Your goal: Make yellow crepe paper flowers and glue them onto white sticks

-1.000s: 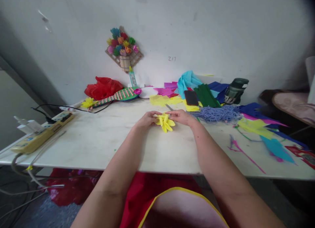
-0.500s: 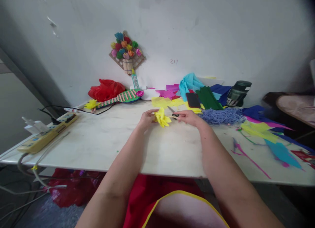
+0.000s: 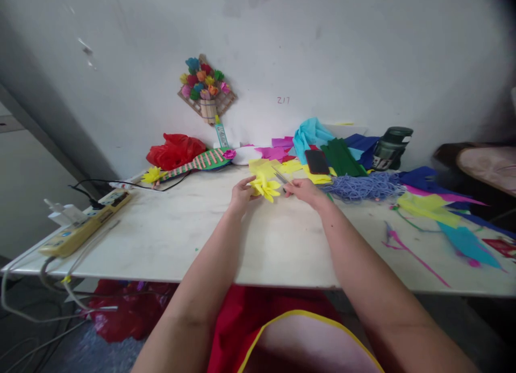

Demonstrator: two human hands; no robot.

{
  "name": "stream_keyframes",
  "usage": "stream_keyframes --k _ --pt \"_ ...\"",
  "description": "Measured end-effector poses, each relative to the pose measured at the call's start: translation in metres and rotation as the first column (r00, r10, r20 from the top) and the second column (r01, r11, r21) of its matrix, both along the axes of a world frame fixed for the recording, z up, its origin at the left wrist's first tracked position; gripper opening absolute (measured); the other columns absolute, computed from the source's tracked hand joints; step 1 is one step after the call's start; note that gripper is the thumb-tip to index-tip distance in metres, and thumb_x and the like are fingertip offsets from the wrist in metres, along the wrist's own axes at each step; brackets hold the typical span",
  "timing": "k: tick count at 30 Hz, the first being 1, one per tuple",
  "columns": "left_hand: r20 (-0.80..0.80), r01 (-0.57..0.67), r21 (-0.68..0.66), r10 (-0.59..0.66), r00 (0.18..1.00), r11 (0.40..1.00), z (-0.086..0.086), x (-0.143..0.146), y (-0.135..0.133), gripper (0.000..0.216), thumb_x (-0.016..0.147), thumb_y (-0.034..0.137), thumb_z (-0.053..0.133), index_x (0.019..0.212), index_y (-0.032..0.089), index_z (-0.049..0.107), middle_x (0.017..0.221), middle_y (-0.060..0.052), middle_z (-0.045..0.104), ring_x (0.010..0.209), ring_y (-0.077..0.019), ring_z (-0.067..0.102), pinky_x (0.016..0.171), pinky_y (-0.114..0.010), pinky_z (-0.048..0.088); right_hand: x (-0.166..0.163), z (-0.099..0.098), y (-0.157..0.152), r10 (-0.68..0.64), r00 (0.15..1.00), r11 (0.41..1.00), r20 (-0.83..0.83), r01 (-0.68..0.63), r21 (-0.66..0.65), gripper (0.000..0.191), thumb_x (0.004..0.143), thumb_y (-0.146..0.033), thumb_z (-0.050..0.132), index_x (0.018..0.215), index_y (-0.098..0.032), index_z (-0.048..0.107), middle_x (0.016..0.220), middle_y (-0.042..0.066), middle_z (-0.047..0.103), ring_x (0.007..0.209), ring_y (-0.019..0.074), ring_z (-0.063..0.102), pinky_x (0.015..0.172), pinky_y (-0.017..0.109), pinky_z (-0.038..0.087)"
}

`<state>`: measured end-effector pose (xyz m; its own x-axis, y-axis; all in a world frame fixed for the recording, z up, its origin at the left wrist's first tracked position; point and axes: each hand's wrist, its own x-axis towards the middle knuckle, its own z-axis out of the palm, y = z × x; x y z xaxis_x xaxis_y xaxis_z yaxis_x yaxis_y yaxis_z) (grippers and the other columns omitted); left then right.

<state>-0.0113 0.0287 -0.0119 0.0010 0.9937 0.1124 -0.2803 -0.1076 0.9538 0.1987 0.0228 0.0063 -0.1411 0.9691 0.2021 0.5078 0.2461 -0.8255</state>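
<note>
A yellow paper flower (image 3: 266, 188) with pointed petals is pinched at its left side by my left hand (image 3: 242, 194), above the table. My right hand (image 3: 302, 190) is closed at the handle end of a pair of scissors (image 3: 280, 175), just right of the flower. The scissor blades point up and left, toward yellow paper sheets (image 3: 264, 167). My fingers cover the scissor handles. The flower's thin stick does not show.
A phone (image 3: 316, 162), green paper (image 3: 342, 157) and tangled blue-purple string (image 3: 363, 188) lie to the right, near a dark bottle (image 3: 392, 148). Behind left are a decorated green lute-shaped craft (image 3: 209, 159) and a red bag (image 3: 175, 151). A power strip (image 3: 86, 222) runs along the left edge.
My right hand has left the flower's pale stick and closed at the scissors, whose tips have shifted slightly. The left hand keeps the flower, now tilted a little differently.
</note>
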Motion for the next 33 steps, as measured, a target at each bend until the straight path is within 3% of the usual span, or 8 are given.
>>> stream_keyframes --k 3,10,16,18,22,27,33 --pt "0.02 0.02 0.004 -0.02 1.0 1.0 0.001 0.004 -0.003 0.06 0.053 0.007 0.061 0.113 0.012 0.051 0.066 0.0 0.061 0.065 -0.0143 0.06 0.071 -0.036 0.051 -0.013 0.0 -0.003 -0.014 0.998 0.999 -0.063 0.011 -0.041 0.038 0.065 -0.049 0.055 0.064 -0.013 0.063 0.058 0.0 0.056 0.047 0.0062 0.032 0.046 0.021 0.027" --pt "0.08 0.062 0.003 -0.062 0.995 0.998 0.001 0.014 -0.008 0.078 0.052 0.004 0.061 0.126 0.013 0.037 0.058 0.003 0.056 0.064 -0.0153 0.06 0.073 -0.04 0.051 -0.02 -0.004 0.003 -0.185 0.972 0.983 -0.142 0.182 -0.031 0.023 0.06 -0.038 0.056 0.057 -0.015 0.052 0.045 -0.007 0.036 0.046 0.0067 0.031 0.045 0.021 0.023" --pt "0.073 0.186 -0.111 -0.179 0.981 0.976 0.005 0.013 -0.009 0.073 0.06 0.016 0.06 0.128 0.018 0.034 0.079 -0.007 0.064 0.07 -0.0216 0.064 0.069 -0.041 0.05 -0.016 -0.001 0.003 -0.174 0.967 0.981 -0.188 0.186 0.048 0.023 0.061 -0.033 0.053 0.049 -0.018 0.04 0.046 -0.007 0.031 0.049 0.0072 0.03 0.046 0.022 0.021" --pt "0.081 0.225 -0.135 -0.216 0.973 0.965 0.007 0.011 -0.008 0.068 0.064 0.026 0.059 0.127 0.019 0.035 0.082 -0.009 0.065 0.069 -0.0232 0.064 0.066 -0.04 0.05 -0.014 -0.001 0.002 -0.15 0.968 0.987 -0.199 0.159 0.028 0.021 0.06 -0.032 0.053 0.05 -0.018 0.04 0.046 -0.007 0.031 0.049 0.0074 0.03 0.046 0.022 0.021" --pt "0.095 0.186 -0.196 -0.171 0.981 0.963 0.008 0.009 -0.007 0.061 0.067 0.041 0.057 0.12 0.016 0.043 0.073 -0.008 0.065 0.062 -0.0212 0.063 0.059 -0.033 0.049 -0.01 -0.003 0.002 -0.04 0.971 0.999 -0.234 0.039 -0.008 0.019 0.059 -0.03 0.053 0.053 -0.018 0.04 0.048 -0.007 0.032 0.048 0.0072 0.029 0.046 0.022 0.02" --pt "0.052 0.188 -0.148 -0.182 0.982 0.971 0.009 0.008 -0.008 0.053 0.062 0.035 0.065 0.109 0.015 0.05 0.072 -0.007 0.065 0.06 -0.0162 0.061 0.051 -0.023 0.045 -0.007 -0.002 -0.001 0.125 0.97 0.99 -0.209 -0.135 -0.037 0.014 0.061 -0.03 0.052 0.059 -0.017 0.046 0.052 -0.006 0.036 0.05 0.0076 0.032 0.048 0.022 0.023" --pt "0.003 0.308 -0.117 -0.31 0.951 0.944 0.009 0.009 -0.014 0.039 0.058 0.03 0.069 0.09 0.012 0.057 0.082 -0.013 0.067 0.066 -0.0192 0.063 0.057 -0.027 0.047 -0.012 0.002 -0.007 0.277 0.96 0.959 -0.05 -0.28 -0.05 0.02 0.061 -0.03 0.052 0.052 -0.018 0.039 0.05 -0.007 0.03 0.049 0.007 0.029 0.048 0.022 0.021"
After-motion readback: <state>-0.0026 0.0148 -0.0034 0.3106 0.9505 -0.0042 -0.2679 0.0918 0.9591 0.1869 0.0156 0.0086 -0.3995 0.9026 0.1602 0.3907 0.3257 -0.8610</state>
